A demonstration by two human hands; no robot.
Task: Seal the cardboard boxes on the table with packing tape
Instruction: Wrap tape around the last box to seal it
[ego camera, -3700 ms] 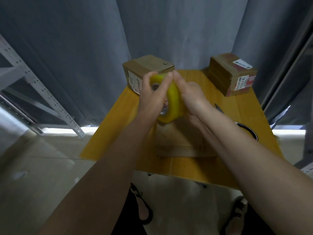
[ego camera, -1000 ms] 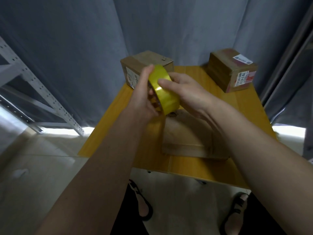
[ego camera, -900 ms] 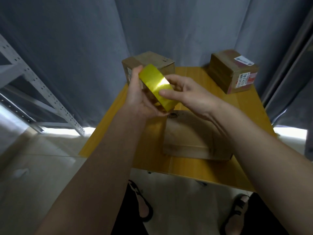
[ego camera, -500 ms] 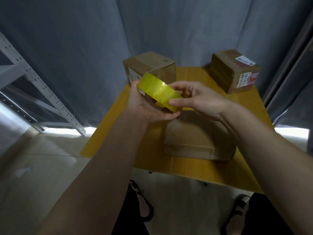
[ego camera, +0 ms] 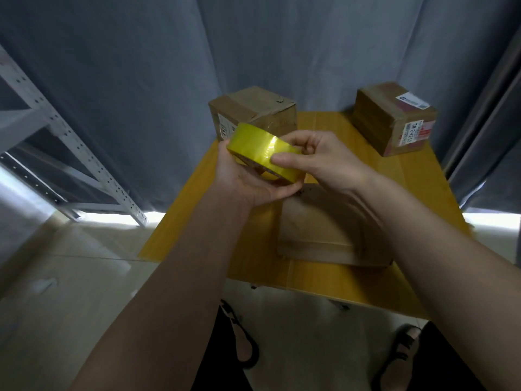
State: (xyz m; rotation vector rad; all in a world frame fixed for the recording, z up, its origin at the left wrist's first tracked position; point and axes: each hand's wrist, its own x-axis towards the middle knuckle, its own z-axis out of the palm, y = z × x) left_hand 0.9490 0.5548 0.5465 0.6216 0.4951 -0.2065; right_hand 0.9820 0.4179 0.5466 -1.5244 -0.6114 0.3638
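**A:** Head view, left to right: what is present?

**B:** A metal shelf frame (ego camera: 70, 153) stands at far left against the grey curtain (ego camera: 141, 80). On the yellow surface (ego camera: 183, 221), a closed cardboard box (ego camera: 253, 111) sits at the far left corner. In front of it the left hand (ego camera: 248, 179) cradles the roll of packing tape (ego camera: 263, 152) from below, fingers curled under the roll. The right hand (ego camera: 318, 159) pinches the roll's outer band with thumb and fingers. Both hands hold the roll above the surface. Beneath them lies the flat box (ego camera: 318, 227), nearest the person. A labelled box (ego camera: 394, 119) stands at the far right corner.

**A:** Which step is in hand?

**B:** Probably locating the free end of the tape. No loose end is visible.

**A:** How is it done well?

**B:** Rotate the roll slowly in the left hand. Run a right fingernail across the band until it catches an edge. Lift that edge squarely across its full width; a corner pull may split the tape. Then anchor the end on the flat box's side before drawing it over the seam.
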